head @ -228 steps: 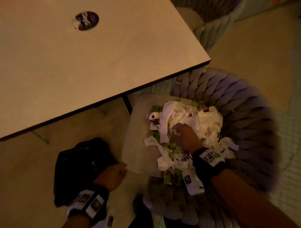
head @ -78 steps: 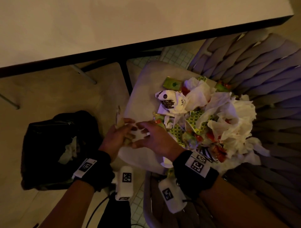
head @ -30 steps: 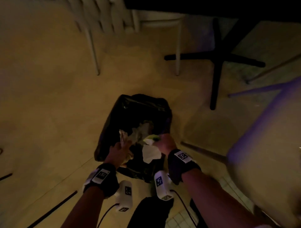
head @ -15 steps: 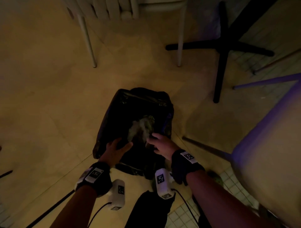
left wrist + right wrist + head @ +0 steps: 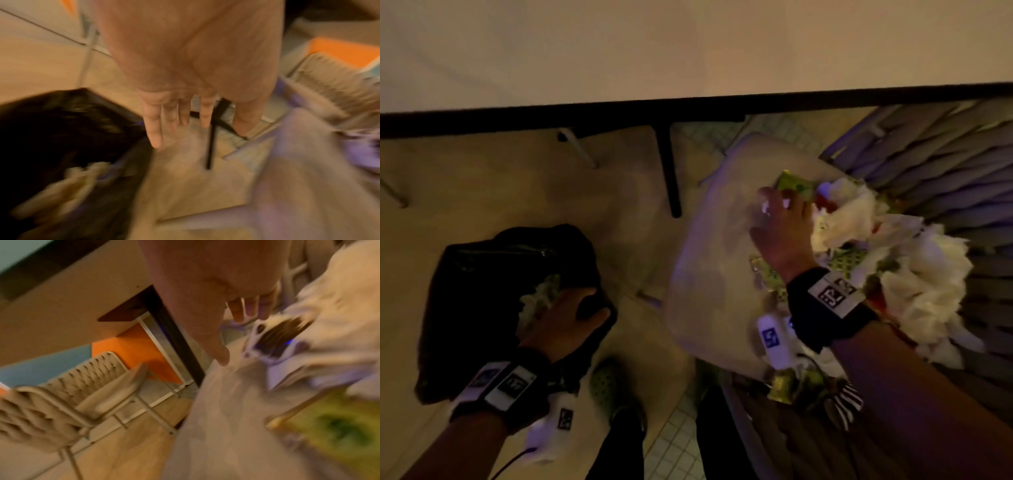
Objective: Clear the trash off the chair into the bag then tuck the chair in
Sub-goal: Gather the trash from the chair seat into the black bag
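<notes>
Trash (image 5: 914, 274), a heap of white crumpled paper and green wrappers, lies piled on the chair (image 5: 709, 274) seat toward its woven back, and from the head camera I see my right hand (image 5: 784, 233) reaching over the near edge of that heap, fingers spread and relaxed, gripping nothing that I can make out. The right wrist camera adds what the head view hides: under those straight fingers (image 5: 236, 311) sits a white scrap with a dark printed patch (image 5: 281, 335), just beside the fingertips, though blur keeps me from telling whether they touch it. My left hand (image 5: 565, 322) hangs over the black bag (image 5: 482, 291) standing on the floor left of the chair, with pale paper already inside near its rim. Only the left wrist camera shows the palm side, fingers (image 5: 152, 126) extended and apart, empty, the bag's dark mouth just beside them. A table (image 5: 688, 51) spans the top of the head view, its black leg (image 5: 667, 171) standing between bag and chair.
</notes>
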Action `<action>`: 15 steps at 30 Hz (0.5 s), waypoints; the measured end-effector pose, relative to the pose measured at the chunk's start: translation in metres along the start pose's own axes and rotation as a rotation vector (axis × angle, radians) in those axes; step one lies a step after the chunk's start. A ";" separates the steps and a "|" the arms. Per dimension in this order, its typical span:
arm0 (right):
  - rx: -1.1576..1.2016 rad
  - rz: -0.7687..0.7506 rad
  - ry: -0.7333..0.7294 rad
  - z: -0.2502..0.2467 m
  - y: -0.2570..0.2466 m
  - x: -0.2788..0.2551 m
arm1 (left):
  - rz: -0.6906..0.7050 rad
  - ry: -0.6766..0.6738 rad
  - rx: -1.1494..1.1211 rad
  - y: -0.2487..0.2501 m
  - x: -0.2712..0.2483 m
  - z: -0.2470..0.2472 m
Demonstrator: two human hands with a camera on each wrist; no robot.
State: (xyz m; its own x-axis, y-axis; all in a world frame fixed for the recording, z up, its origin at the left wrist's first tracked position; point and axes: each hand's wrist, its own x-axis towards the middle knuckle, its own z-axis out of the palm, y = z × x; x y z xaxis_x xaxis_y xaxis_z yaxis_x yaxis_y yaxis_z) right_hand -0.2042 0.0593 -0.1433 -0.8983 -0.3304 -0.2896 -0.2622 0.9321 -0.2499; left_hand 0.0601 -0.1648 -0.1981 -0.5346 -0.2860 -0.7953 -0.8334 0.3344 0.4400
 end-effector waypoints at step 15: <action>0.319 -0.074 -0.091 -0.040 0.100 0.003 | 0.387 0.073 -0.176 0.197 -0.001 0.083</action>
State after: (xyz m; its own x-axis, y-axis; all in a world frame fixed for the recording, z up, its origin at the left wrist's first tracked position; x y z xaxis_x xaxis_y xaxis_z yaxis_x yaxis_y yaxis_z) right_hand -0.2470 0.1579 -0.1324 -0.8418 -0.4209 -0.3379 -0.1891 0.8164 -0.5457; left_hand -0.0916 -0.0244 -0.1448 -0.8155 -0.2344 -0.5292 -0.5777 0.2729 0.7693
